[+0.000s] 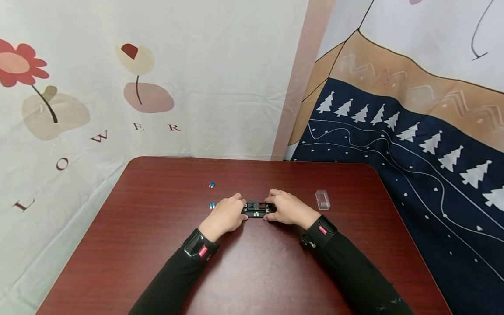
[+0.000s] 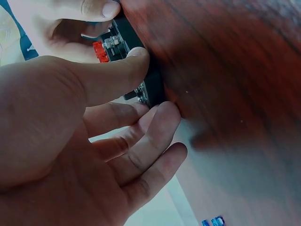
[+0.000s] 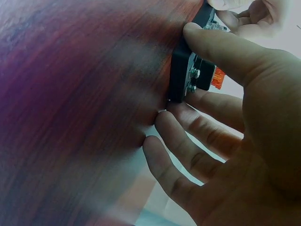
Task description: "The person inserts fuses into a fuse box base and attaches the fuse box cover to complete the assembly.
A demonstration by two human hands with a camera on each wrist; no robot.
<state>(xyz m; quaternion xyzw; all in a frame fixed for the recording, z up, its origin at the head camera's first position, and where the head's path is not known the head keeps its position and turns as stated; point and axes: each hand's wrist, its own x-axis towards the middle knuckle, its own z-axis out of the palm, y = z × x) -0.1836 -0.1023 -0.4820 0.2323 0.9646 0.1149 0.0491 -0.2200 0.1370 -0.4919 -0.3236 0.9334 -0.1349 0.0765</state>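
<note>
Black block (image 1: 256,209) sits at mid-desk (image 1: 256,271), red insert (image 2: 99,52) and metal screws (image 3: 194,73) on its upper side. Left hand (image 1: 225,215): grip clamped on the block's left end, thumb on near side. Right hand (image 1: 290,207): grip clamped likewise on right end. Blue piece (image 1: 212,205) just beside left hand; second blue piece (image 1: 211,184) farther back. Clear box (image 1: 323,200) right of right hand.

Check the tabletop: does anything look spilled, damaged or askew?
Nothing stands out. The left hand and right hand hold the black screw-terminal block; small blue pieces lie left, a clear plastic box right. No spill or breakage shows.
</note>
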